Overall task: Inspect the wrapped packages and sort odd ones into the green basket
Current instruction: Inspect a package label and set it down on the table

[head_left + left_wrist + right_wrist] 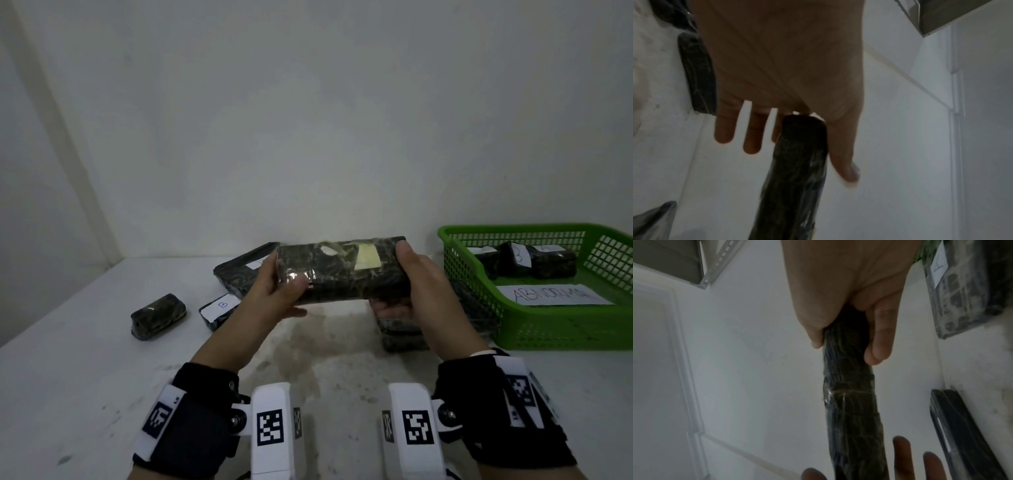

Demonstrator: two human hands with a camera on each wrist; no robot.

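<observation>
— The wrapped package (342,270), where is it?
— Up off the counter (68,359), just left of the green basket (548,329). The left hand (274,291) grips one end and the right hand (414,284) the other, fingers curled round it.
— And the basket?
— Two dark packages (527,262) lie inside, behind a paper sign (551,294).

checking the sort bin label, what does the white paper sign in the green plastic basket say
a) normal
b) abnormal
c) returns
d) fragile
b: the white paper sign lying on the floor of the green plastic basket reads ABNORMAL in hand-drawn capitals, in front of the dark wrapped packages already inside.
</observation>
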